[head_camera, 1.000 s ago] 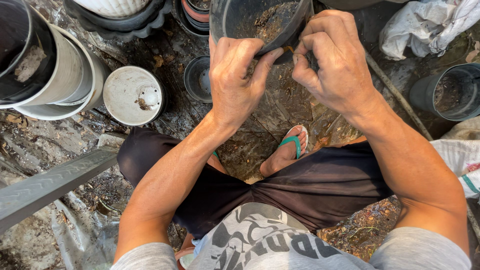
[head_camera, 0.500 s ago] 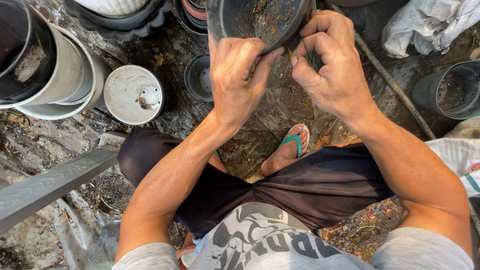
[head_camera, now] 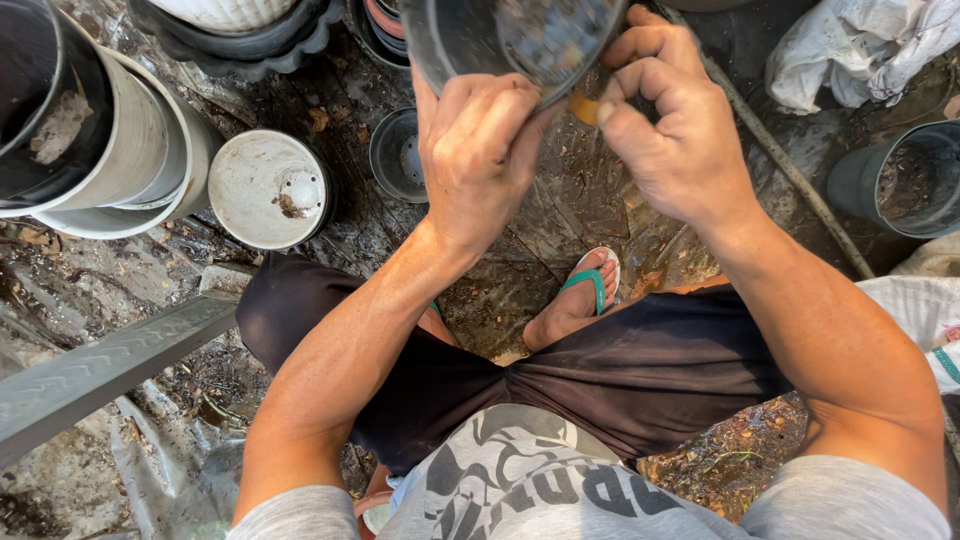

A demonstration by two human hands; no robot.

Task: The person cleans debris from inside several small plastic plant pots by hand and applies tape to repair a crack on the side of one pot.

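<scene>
Squatting posture: the person's dark shorts [head_camera: 640, 370] and grey printed shirt [head_camera: 520, 480] fill the near foreground; one foot in a green-strapped sandal [head_camera: 590, 285] rests on wet, dirty ground [head_camera: 560, 200].
Left hand: left hand [head_camera: 478, 160] is clamped on the near rim of the dark plastic pot [head_camera: 480, 40], fingers curled over the edge, thumb side toward the centre.
Right hand: right hand [head_camera: 680, 135] has its fingers closed together at the pot's lower right edge, pinching something small and yellowish [head_camera: 583, 107]; what that piece is cannot be told.
Pot position: held up off the ground at the top centre of the view, tilted, its inside blurred.
Left surroundings: a grey metal bar [head_camera: 100, 360] lies nearest; beyond it an upturned white pot [head_camera: 265, 190] stands beside nested white and black pots [head_camera: 90, 130].
Centre ground: a small black pot [head_camera: 398, 155] sits just beside the left hand, lower down.
Right surroundings: a dark pot with soil [head_camera: 905, 180], a thin stick [head_camera: 790, 170], and a white sack [head_camera: 860, 50] farther off.
</scene>
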